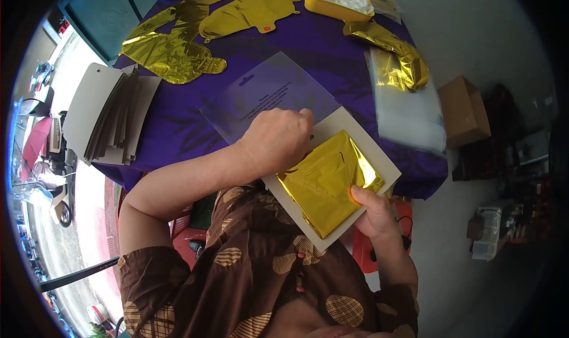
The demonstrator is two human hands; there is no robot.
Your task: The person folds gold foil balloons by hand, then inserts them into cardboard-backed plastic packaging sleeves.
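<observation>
My right hand (374,212) grips a pale cardboard card (323,241), with its thumb pressed on a folded gold foil balloon (325,187) that lies on the card. Over the card's upper left edge, my left hand (277,137) is closed in a fist. Its fingertips face away from me, so whatever they hold is hidden. Beyond that fist a clear plastic bag (296,80) with printed text and a hang slot lies flat on the purple tablecloth (195,109). Part of the bag is covered by my left hand.
A stack of grey cards (109,115) stands at the table's left. Unfolded gold foil balloons (249,12) lie at the back. On the right, another gold foil piece (409,59) rests on a pile of clear bags (409,112). A yellow tray (332,3) and a cardboard box (464,112) are farther out.
</observation>
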